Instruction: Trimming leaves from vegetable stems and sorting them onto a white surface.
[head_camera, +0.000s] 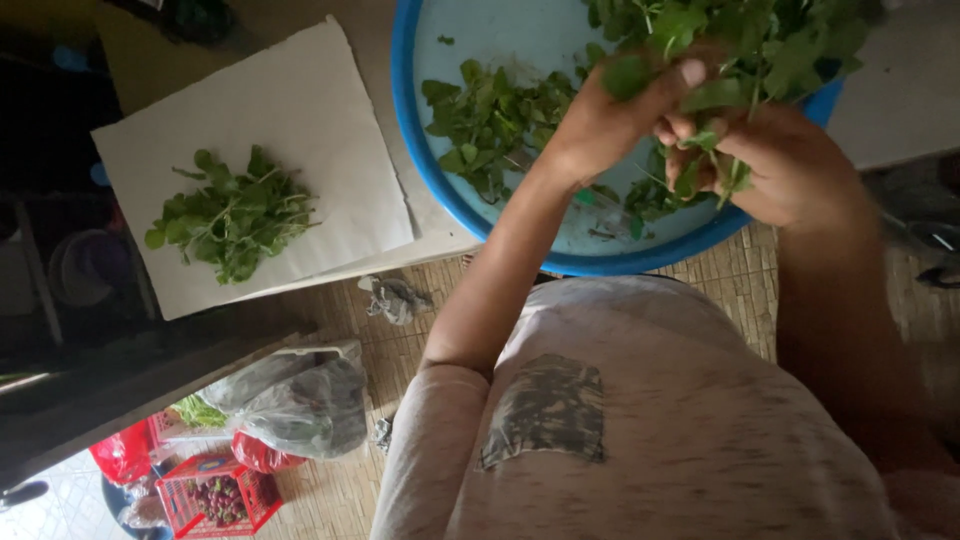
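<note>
I am holding a bunch of greens (760, 50) over the blue basin (420, 150), both grips closed on it: my left hand (600, 120) is pinching the leaves, my right hand (780, 160) is clamping the stems. They look light, limp and easily bruised, so stems seem the safest hold. More greens are lying on the paper (320, 90).

Probably a home floor: woven mat (740, 275), blue basin (420, 150) of greens, red produce crate (215, 495).
</note>
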